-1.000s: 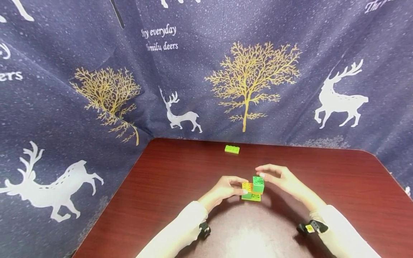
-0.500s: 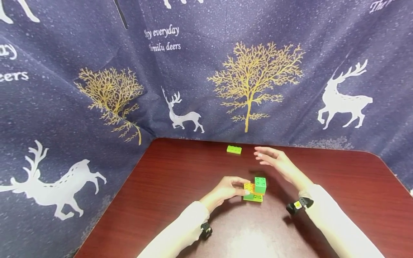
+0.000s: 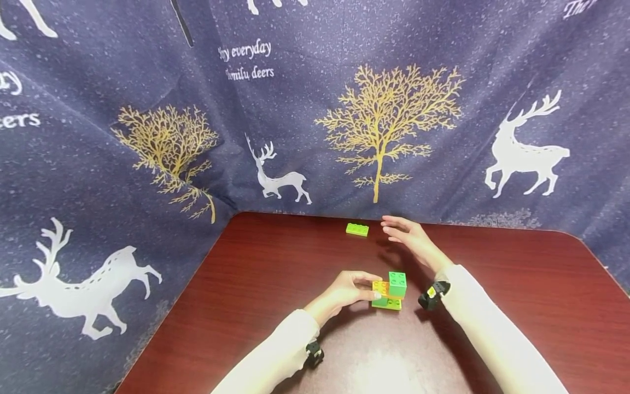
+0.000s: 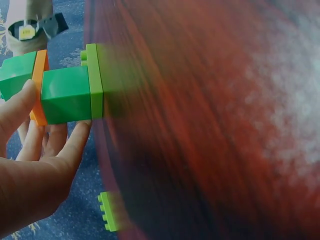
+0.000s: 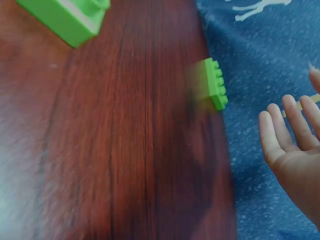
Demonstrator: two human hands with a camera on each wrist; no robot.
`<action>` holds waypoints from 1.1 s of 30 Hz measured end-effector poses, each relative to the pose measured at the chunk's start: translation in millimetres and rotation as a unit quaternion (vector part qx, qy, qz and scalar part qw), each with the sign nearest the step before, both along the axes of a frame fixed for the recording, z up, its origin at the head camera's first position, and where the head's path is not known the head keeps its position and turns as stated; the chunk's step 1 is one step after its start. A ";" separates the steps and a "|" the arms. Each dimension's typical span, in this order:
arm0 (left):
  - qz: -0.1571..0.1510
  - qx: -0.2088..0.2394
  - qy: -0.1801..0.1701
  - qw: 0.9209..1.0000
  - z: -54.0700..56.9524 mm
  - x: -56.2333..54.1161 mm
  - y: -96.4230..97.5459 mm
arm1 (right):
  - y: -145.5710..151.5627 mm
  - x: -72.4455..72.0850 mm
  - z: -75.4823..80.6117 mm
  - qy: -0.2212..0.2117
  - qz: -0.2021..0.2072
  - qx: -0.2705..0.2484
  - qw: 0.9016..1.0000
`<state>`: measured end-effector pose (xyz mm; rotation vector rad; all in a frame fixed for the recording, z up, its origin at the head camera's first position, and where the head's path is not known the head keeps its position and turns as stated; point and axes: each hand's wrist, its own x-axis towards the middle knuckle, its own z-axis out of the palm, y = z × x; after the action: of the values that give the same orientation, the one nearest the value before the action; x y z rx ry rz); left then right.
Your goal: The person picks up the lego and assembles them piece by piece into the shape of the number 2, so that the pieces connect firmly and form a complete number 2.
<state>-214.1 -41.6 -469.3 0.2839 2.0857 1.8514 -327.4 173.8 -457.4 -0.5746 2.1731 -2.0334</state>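
Note:
A small stack of toy building bricks stands at the table's middle in the head view. It has a lime plate (image 3: pixel 395 305) at the bottom, a green brick (image 4: pixel 66 96) on that, an orange plate (image 3: pixel 381 287) above, and a second green brick (image 3: pixel 397 283) on top at the right. My left hand (image 3: pixel 346 290) grips the stack from the left, its thumb against the orange plate. Beyond the stack, my right hand (image 3: pixel 413 239) is in the air, fingers extended and holding nothing. Just left of its fingertips lies a loose lime four-by-two plate (image 3: pixel 357 229).
The dark red wooden table (image 3: pixel 275 257) ends at a blue curtain (image 3: pixel 315 137) with printed deer and trees, hanging close behind its far edge. The loose plate lies near that edge. Black straps with small devices sit on both wrists.
My right hand has left the top green brick and moved away toward the far edge, closing in on the loose lime plate. My left hand keeps its grip on the stack in place.

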 end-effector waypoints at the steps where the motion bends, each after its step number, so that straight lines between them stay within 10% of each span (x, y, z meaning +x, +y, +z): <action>1: 0.000 0.003 -0.001 1.000 0.2 0.2 -0.4 | -1.7 -3.8 -1.6 -0.005 -0.001 0.004 1.000; 33: -0.010 -0.020 0.001 1.000 -0.6 1.0 -2.2 | -33.5 -39.8 -29.4 -0.027 0.009 0.187 0.982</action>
<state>-213.2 -43.8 -469.9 0.2956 2.1098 1.7967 -367.2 140.2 -486.8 -0.4801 2.4188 -1.5481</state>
